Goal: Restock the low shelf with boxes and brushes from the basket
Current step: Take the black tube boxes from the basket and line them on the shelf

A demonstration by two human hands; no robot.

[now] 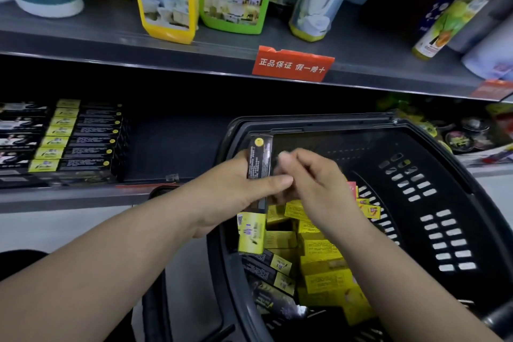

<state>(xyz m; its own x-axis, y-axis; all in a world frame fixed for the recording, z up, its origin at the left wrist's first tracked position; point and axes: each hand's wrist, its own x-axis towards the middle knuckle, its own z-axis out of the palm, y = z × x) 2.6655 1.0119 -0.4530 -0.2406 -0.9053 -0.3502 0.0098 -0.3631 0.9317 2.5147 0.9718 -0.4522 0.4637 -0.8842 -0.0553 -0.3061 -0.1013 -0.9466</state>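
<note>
Left hand [236, 189]: thumb and fingers wrapped round a long black box [259, 158], upright over the basket [416, 203]. Right hand [313, 183]: fingers curled at the box edge, blurred, grip unclear. Risk: a sloppy two-hand regrip drops the box into the basket pile, short of the low shelf [172, 147] gap beside the stacked boxes [83, 136].

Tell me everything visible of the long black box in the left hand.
The black box is long, narrow, cardboard-like, with a yellow round mark near its top and small pale print. It stands nearly upright above the basket. The left hand grips its middle; the right hand, fingers blurred, meets its right edge.
</note>
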